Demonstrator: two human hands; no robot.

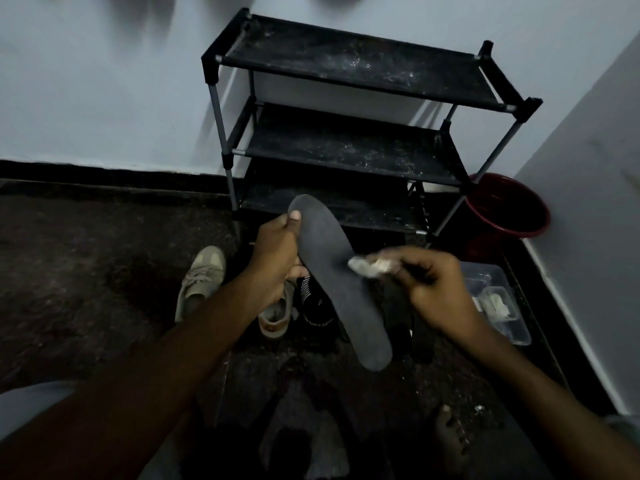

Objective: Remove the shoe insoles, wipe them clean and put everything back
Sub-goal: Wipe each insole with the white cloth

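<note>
No text, brand, number or sign is showing clearly enough to be read anywhere in this dim view. A black item (pixel 317 308) is lying on the floor (pixel 86 271) just beside a beige shoe (pixel 273 318), partly behind the dark insole (pixel 332 265). It is carrying a patch of white stripes near its upper end and a short curved line of small white lettering near its lower end, but the letters are coming out too small and blurred to make out.
</note>
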